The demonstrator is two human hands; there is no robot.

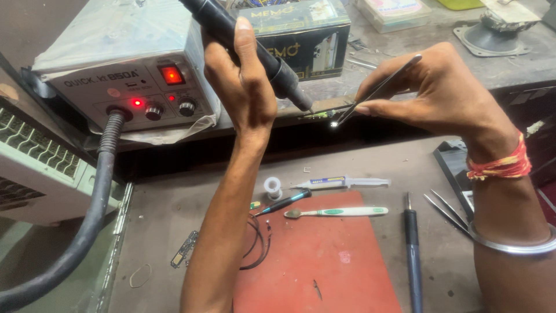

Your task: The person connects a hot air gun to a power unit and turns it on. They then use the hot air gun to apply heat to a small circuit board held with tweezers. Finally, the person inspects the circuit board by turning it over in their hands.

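From the head camera, the left hand (243, 87) is wrapped around a black hot-air wand (255, 49), its nozzle angled down at a small green circuit board (317, 114) between the two hands. The right hand (440, 87) pinches slim metal tweezers (376, 90), tips at the board's edge. This looks like heating a part for rework; next calls for steady tips and a gentle lift. Below the hands lies a red mat (324, 261).

Bare red mat (324, 261) between tools
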